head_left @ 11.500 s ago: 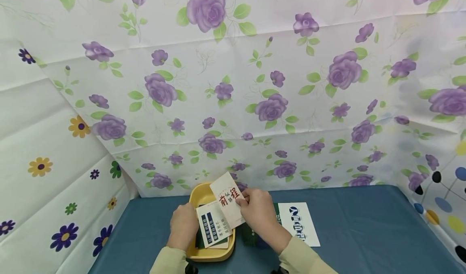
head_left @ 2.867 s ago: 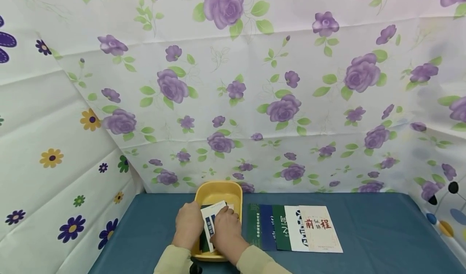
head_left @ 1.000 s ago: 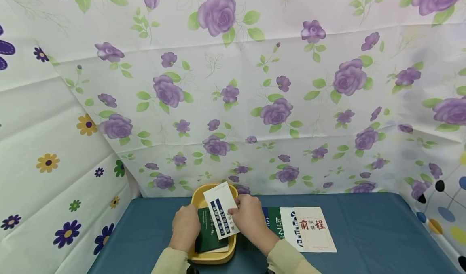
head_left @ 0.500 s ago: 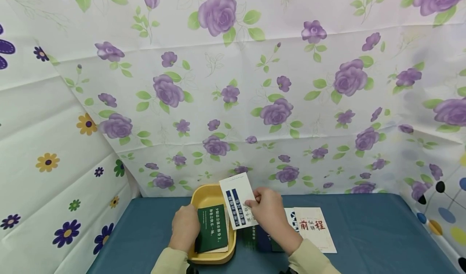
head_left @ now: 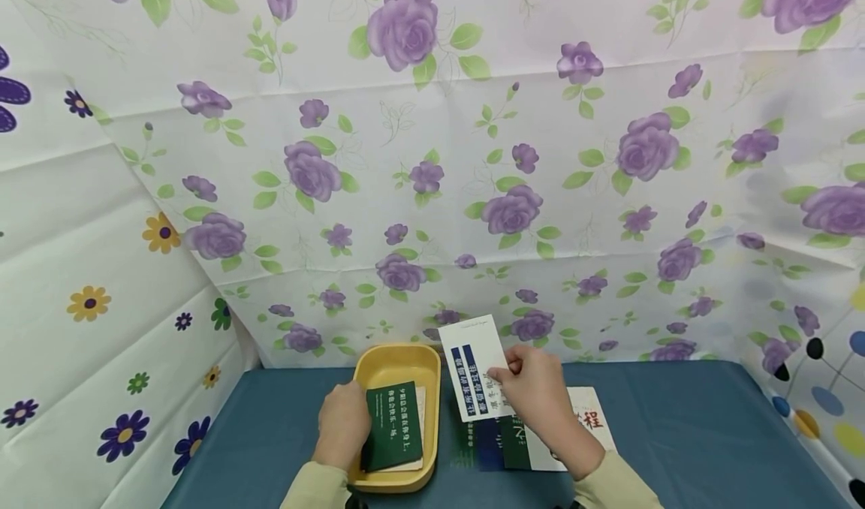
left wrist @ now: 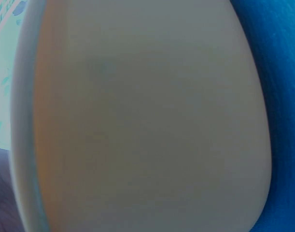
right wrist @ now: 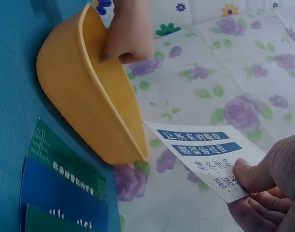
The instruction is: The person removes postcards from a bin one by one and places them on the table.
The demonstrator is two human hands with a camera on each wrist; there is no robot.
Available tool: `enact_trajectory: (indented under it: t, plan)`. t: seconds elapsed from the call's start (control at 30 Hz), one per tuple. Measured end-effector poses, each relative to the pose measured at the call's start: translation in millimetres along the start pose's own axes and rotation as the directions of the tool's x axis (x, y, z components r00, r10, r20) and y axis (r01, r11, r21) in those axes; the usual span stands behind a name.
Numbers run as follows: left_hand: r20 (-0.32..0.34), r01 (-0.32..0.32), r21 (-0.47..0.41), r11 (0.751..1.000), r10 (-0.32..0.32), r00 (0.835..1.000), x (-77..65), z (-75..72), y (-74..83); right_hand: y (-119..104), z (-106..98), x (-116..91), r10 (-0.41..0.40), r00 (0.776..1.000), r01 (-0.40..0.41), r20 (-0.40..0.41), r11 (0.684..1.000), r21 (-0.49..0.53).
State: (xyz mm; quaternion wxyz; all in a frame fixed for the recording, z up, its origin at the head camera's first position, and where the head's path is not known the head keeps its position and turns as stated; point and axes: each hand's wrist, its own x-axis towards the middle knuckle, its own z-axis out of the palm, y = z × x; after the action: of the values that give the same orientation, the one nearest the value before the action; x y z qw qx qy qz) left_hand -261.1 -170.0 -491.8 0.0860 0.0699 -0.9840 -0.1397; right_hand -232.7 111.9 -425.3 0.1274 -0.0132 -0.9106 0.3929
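My right hand (head_left: pixel 541 396) pinches a white card (head_left: pixel 473 355) with blue text blocks between thumb and fingers, tilted above the row of cards. The right wrist view shows the thumb (right wrist: pixel 256 176) pressing on the card's printed face. My left hand (head_left: pixel 343 423) grips the left rim of a yellow plastic bin (head_left: pixel 435 419), its fingers curled over the edge. Inside the bin lies a dark green card (head_left: pixel 395 423) with white writing, a cream edge showing beneath it. The bin's outer wall (left wrist: pixel 152 121) fills most of the left wrist view.
Right of the bin, cards overlap in a row: dark green (head_left: pixel 463 441), blue (head_left: pixel 489 445), green (head_left: pixel 516 449), white (head_left: pixel 544 456) and cream with red characters (head_left: pixel 595 411). They lie on a blue tablecloth (head_left: pixel 696 434). A flowered cloth wall (head_left: pixel 574 194) rises behind.
The right hand has lifted the white card from the bin and carried it right, uncovering the green card. The cream card it held earlier now lies at the row's right end. Left hand stays.
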Motion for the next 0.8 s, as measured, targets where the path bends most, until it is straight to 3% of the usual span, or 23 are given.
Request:
enact_trajectory:
  t: [0.47,0.8]
  plan:
    - [0.015,0.003,-0.009,1.0,-0.002,1.0,0.6,0.4,0.1,28.3,-27.8,-1.7,0.018,0.998,-0.02,-0.055,0.999,-0.038]
    - [0.028,0.013,-0.014,1.0,-0.013,1.0,0.9,0.2,0.2,57.3,-52.1,-3.0,0.095,0.993,-0.1,-0.069,0.992,-0.077]
